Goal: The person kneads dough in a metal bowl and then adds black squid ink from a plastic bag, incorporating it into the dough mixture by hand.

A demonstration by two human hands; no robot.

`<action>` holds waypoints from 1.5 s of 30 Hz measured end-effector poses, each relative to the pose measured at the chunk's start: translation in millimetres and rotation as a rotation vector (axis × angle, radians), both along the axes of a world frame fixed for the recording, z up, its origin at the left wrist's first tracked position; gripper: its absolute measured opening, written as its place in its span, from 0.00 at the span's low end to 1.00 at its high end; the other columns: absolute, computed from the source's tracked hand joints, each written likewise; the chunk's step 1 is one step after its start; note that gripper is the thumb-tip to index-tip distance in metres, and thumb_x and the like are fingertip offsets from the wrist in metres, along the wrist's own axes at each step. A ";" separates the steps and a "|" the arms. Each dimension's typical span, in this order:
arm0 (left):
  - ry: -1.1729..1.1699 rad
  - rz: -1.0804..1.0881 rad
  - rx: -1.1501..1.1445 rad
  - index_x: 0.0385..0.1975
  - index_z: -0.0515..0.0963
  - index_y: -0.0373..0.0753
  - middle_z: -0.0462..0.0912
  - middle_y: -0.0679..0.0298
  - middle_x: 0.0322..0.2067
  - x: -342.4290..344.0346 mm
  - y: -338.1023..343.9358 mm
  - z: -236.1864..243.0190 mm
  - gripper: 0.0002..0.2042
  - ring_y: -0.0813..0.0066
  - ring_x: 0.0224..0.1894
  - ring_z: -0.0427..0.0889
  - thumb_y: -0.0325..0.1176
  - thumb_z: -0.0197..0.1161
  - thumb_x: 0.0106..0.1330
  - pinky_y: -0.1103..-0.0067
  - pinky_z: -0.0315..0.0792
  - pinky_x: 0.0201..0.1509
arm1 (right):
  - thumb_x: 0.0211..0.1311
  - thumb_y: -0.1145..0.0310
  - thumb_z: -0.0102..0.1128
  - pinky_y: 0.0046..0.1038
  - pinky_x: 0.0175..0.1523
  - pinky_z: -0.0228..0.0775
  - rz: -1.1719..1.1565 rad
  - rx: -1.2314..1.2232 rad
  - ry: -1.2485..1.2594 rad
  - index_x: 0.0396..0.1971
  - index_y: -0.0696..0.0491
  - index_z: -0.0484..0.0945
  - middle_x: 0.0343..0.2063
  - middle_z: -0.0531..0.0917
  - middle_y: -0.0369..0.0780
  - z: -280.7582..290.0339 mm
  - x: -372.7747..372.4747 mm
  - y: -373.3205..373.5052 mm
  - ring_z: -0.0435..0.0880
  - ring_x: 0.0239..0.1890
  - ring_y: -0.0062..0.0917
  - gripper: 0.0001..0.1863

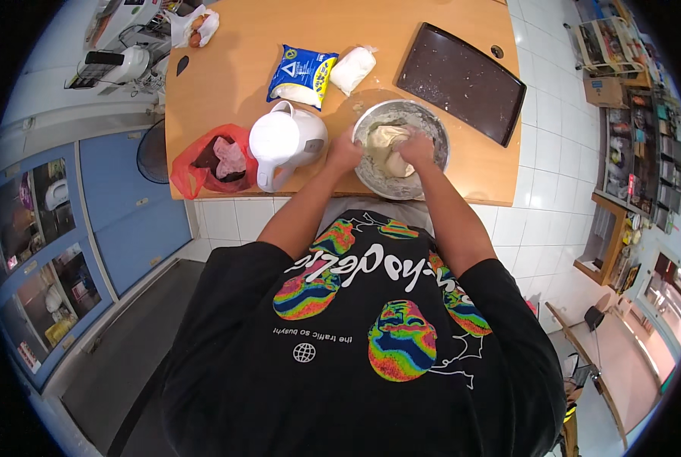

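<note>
a person in a black shirt [340,343] works at a wooden table [340,23] that fills the upper middle of the frame. right of centre stands a metal bowl [433,126], its inner wall smeared with pale residue, and the dough [387,137] lies inside it. the left hand [346,152] holds the bowl's left rim, fingers closed on it; the right hand [416,147] is down in the bowl against the dough, its fingers bent, though whether they pinch it cannot be told. printing shows in several places: the blue and yellow packet [302,75] above the bowl's left side bears a white triangle and white lettering, and the shirt has large white script, a smaller line of white text and a globe sign, among rainbow-coloured heads. a plain white packet [353,70] lies just right of the printed one. the white kettle [283,137] stands left of the left hand, beside a red plastic bag [192,164]. a dark tray [462,80], speckled white, lies toward the upper right.
</note>
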State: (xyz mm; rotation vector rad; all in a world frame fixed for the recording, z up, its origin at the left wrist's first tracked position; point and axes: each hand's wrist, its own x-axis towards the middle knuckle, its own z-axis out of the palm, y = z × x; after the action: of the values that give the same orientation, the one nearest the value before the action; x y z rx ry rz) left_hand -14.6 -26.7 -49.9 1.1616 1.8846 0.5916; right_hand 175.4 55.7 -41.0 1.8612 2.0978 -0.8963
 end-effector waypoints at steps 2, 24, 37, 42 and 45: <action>-0.071 0.118 0.131 0.56 0.72 0.41 0.80 0.43 0.44 2.6 -17.6 -15.0 0.21 0.45 0.50 0.79 0.30 0.55 0.60 0.60 0.72 0.53 | 0.49 0.56 0.64 0.36 0.57 0.73 -0.051 0.050 0.058 0.54 0.43 0.77 0.48 0.81 0.46 -1.2 -6.6 6.8 0.80 0.52 0.40 0.28; 0.053 -0.013 -0.049 0.46 0.77 0.36 0.81 0.41 0.41 1.5 -9.8 -18.4 0.16 0.42 0.46 0.79 0.36 0.58 0.59 0.58 0.72 0.52 | 0.49 0.74 0.64 0.40 0.61 0.67 0.170 0.308 0.315 0.52 0.48 0.78 0.54 0.77 0.50 49.0 25.6 -33.4 0.74 0.56 0.46 0.25; 0.108 -0.033 -0.198 0.45 0.79 0.36 0.82 0.45 0.42 -22.5 2.8 2.2 0.16 0.47 0.46 0.81 0.36 0.58 0.59 0.62 0.74 0.52 | 0.49 0.61 0.69 0.39 0.68 0.61 0.775 0.362 0.297 0.64 0.43 0.66 0.68 0.61 0.41 73.4 44.5 -0.9 0.66 0.64 0.43 0.38; 0.004 -0.079 -0.210 0.45 0.79 0.36 0.82 0.44 0.43 -19.1 1.7 22.9 0.16 0.47 0.48 0.81 0.35 0.58 0.59 0.63 0.73 0.53 | 0.50 0.56 0.68 0.39 0.62 0.67 0.993 0.501 0.184 0.63 0.49 0.67 0.62 0.69 0.46 30.0 35.4 -10.7 0.71 0.62 0.42 0.38; -0.036 -0.015 -0.179 0.44 0.79 0.35 0.81 0.44 0.44 -18.5 -7.0 24.0 0.15 0.47 0.48 0.81 0.35 0.58 0.59 0.63 0.73 0.54 | 0.52 0.54 0.65 0.39 0.57 0.72 0.835 0.435 0.108 0.58 0.53 0.71 0.57 0.74 0.49 3.2 26.0 -15.5 0.75 0.58 0.41 0.34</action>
State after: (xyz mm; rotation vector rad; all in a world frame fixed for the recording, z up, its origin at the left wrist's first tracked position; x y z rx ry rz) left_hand -33.2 -33.6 -25.9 1.0411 1.8561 0.4233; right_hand 201.4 40.2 -37.8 0.8566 2.9168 -0.3488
